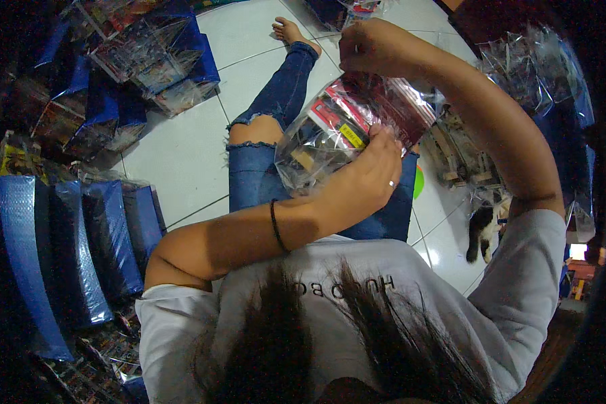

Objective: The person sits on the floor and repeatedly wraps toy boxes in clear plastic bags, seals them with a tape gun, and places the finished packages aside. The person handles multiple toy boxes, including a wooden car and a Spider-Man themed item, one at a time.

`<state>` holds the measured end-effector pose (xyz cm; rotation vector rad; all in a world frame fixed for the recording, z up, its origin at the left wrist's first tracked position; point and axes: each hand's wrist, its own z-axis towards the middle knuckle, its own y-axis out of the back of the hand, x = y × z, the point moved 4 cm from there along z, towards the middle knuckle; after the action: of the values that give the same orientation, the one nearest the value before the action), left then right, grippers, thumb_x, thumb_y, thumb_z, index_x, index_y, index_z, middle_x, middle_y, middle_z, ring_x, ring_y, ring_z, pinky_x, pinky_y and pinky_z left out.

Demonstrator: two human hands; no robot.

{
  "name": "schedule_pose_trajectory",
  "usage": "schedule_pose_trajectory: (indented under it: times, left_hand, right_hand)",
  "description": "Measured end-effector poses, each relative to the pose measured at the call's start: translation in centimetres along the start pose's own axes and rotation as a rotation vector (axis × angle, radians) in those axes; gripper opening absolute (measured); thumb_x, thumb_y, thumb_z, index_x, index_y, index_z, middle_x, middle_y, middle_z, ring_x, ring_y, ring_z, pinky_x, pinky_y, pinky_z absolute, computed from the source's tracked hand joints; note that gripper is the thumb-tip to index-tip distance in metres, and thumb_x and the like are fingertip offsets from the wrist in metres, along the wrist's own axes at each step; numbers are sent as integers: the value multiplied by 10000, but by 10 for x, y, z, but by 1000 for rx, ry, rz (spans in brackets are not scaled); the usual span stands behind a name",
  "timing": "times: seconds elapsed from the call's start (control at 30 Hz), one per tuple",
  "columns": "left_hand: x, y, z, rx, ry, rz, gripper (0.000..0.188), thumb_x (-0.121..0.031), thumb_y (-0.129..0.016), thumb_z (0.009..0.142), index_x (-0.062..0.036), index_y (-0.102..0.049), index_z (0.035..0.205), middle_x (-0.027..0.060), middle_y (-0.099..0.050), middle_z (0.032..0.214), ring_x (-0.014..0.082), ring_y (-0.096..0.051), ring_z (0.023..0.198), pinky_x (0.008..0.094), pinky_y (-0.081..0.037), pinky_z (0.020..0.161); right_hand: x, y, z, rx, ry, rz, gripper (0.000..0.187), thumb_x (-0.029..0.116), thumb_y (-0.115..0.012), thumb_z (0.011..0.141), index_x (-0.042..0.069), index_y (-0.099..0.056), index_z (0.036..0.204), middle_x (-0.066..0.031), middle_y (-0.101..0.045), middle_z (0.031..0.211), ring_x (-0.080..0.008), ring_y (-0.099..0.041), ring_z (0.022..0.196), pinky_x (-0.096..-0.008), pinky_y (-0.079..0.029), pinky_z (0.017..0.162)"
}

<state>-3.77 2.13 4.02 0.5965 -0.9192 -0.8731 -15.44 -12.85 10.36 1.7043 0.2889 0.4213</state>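
A clear plastic package sits over my lap, with red, black and white printing and a yellow label inside it. A dark red printed part fills its far right end. My left hand, with a ring on one finger, grips the package's near right side, fingers closed over the plastic. Just beyond the far edge of the package, my right hand is raised with its fingers curled closed. Its fingertips are turned away, so what they pinch is hidden.
Blue-wrapped boxes stand in a row at the left. Clear-wrapped packs are stacked at the far left, and more plastic packs lie at the right. A black-and-white furry animal and a green round thing are on the white tiles.
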Motion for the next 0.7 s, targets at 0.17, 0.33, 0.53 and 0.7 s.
schedule_pose_trajectory:
  times: [0.17, 0.33, 0.53, 0.7]
  left_hand:
    - [-13, 4, 4, 16, -20, 25, 477, -219, -460, 827, 97, -556, 1171, 238, -588, 1176, 350, -542, 1164, 471, -319, 1106]
    - [-15, 2, 3, 42, -23, 49, 487, -225, -445, 857, 103, -535, 1206, 252, -569, 1212, 385, -521, 1173, 508, -314, 1093]
    - [-2, 11, 6, 120, 30, 37, 485, -203, -466, 860, 44, -502, 1277, 220, -547, 1251, 359, -510, 1192, 482, -277, 1119]
    - [35, 61, -12, 279, 108, 67, 454, -221, -504, 855, -101, -511, 1293, 163, -550, 1260, 362, -521, 1161, 540, -299, 1087]
  right_hand:
    - [-2, 3, 12, 78, -143, -299, 291, 258, -691, 676, 7, -705, 823, -198, -676, 765, -366, -661, 678, -451, -534, 663]
    - [11, 13, -9, -106, 276, -62, 242, 175, -605, 823, -8, -626, 979, -185, -636, 905, -345, -622, 873, -416, -487, 809]
    - [24, -21, -37, -177, 389, 117, 375, 313, -505, 945, -29, -637, 867, -214, -642, 859, -386, -613, 810, -453, -476, 768]
    - [6, -44, -19, -400, 535, 190, 457, 340, -441, 976, -20, -633, 772, -211, -633, 781, -401, -595, 776, -471, -457, 750]
